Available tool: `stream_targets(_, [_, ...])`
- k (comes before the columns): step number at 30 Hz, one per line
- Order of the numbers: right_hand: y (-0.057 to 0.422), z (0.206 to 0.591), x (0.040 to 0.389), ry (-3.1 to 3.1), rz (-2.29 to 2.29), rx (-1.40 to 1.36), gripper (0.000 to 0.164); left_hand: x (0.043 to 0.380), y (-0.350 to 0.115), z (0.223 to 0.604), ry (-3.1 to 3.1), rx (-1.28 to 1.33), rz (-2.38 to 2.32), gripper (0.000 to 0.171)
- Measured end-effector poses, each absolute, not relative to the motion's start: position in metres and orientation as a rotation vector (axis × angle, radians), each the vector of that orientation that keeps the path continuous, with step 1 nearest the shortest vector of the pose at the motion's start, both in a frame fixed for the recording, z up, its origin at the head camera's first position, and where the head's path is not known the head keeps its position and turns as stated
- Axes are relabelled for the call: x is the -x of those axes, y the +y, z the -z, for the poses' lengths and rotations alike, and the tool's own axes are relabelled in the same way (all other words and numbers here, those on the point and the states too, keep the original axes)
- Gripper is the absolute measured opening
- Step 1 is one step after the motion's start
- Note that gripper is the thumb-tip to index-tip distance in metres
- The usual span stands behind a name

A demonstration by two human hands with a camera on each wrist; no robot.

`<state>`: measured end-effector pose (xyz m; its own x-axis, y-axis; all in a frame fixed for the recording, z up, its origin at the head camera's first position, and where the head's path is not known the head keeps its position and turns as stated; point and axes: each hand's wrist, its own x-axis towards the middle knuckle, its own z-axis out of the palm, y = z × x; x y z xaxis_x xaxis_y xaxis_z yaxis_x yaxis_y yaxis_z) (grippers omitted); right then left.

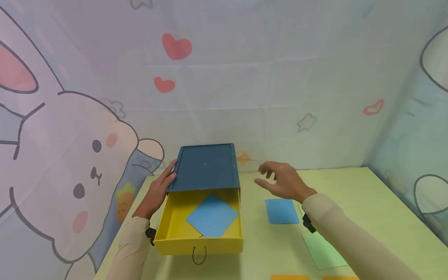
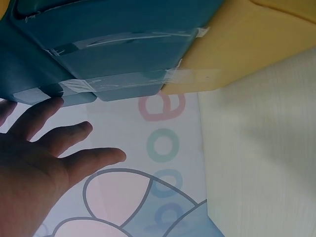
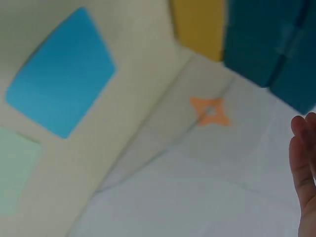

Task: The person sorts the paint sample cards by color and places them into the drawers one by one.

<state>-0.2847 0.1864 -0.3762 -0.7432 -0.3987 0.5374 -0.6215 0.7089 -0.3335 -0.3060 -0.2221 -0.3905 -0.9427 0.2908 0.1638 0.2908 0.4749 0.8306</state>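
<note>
A dark blue box shell stands on the pale green table with its yellow drawer pulled out toward me. A blue card lies tilted inside the drawer. My left hand rests flat with straight fingers against the shell's left side. My right hand hovers open above the table just right of the box, holding nothing. Below that hand a second blue card lies flat on the table.
A light green card lies near the right forearm, and two orange cards peek in at the bottom edge. Cartoon-printed cloth walls close in the table at back, left and right.
</note>
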Motion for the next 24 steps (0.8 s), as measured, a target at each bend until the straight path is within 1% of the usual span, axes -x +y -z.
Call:
stream_targets(5, [0.203, 0.409, 0.293, -2.716, -0.608, -0.691, 0.054, 0.305, -0.221, 0.389, -2.699, 0.531, 1.517, 0.055])
stream_targets(8, [0.214, 0.427, 0.295, -2.812, -0.579, -0.662, 0.065, 0.306, -0.222, 0.389, -2.697, 0.536, 1.511, 0.055])
stream_targets(16, [0.237, 0.466, 0.294, -2.976, -0.490, -0.641, 0.079, 0.307, -0.222, 0.389, -2.692, 0.546, 1.494, 0.055])
stream_targets(21, [0.242, 0.484, 0.293, -3.059, -0.413, -0.636, 0.088, 0.307, -0.222, 0.389, -2.687, 0.543, 1.507, 0.054])
stream_targets(24, [0.242, 0.491, 0.292, -3.091, -0.458, -0.604, 0.092, 0.306, -0.222, 0.390, -2.688, 0.534, 1.512, 0.054])
